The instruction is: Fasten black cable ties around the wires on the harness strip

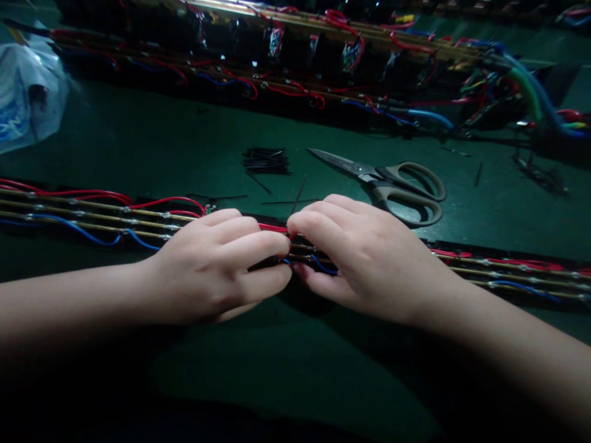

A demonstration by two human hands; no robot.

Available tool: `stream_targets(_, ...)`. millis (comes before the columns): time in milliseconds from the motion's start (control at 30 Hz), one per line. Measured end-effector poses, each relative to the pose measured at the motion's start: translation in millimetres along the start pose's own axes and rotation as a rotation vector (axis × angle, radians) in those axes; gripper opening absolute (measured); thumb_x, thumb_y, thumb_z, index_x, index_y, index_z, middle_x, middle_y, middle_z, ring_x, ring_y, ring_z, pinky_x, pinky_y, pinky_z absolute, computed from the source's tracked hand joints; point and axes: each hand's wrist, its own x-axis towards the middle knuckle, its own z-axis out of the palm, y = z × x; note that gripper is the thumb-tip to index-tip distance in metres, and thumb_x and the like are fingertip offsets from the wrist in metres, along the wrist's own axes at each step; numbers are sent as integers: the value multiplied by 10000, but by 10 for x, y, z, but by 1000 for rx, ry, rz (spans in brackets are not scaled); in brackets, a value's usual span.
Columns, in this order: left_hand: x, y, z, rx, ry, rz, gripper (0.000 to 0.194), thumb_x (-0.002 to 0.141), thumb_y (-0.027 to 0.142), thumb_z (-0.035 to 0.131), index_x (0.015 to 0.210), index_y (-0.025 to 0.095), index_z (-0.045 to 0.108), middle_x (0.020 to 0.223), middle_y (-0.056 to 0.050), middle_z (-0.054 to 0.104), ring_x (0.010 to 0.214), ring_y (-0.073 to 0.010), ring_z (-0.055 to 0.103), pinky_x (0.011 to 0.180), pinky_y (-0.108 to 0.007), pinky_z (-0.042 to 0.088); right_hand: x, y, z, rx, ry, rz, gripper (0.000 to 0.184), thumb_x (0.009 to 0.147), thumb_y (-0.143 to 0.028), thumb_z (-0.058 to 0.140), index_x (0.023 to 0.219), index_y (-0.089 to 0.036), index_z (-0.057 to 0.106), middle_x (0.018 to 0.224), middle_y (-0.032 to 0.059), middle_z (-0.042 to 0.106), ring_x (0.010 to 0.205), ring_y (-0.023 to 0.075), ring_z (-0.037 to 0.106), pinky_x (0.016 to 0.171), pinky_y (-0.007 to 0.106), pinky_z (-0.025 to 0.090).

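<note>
A long strip assembly [96,215] with brass rails and red and blue wires runs across the bench under both hands. My left hand [221,267] rests over its middle, fingers bent and closed at the wires; what the fingertips grip is hidden. Just beside it, my right hand [364,258] has its thumb and index finger curled around the same spot. A thin black tie [300,192] sticks up from the strip at my right index fingertip, seemingly pinched there. Another black tie [281,202] lies flat behind the fingers.
Behind the hands lie a bundle of black ties [266,161] and scissors [392,181] with dark grey handles, blades pointing left. A larger wired assembly [295,67] spans the back. A clear plastic bag [30,98] sits at the left, dark scraps [539,173] at the right.
</note>
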Motion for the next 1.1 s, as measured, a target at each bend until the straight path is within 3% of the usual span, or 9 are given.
stream_targets(1100, -38, -20, 33, -17, 30, 16, 162, 1008, 187, 524, 1006, 255, 671, 1012, -10, 702, 740, -195, 520, 655, -353, 419, 2, 4, 18, -11, 2, -9, 190, 931, -219, 583, 1100, -148, 638, 966, 108, 727, 868, 264, 631, 737, 362, 499)
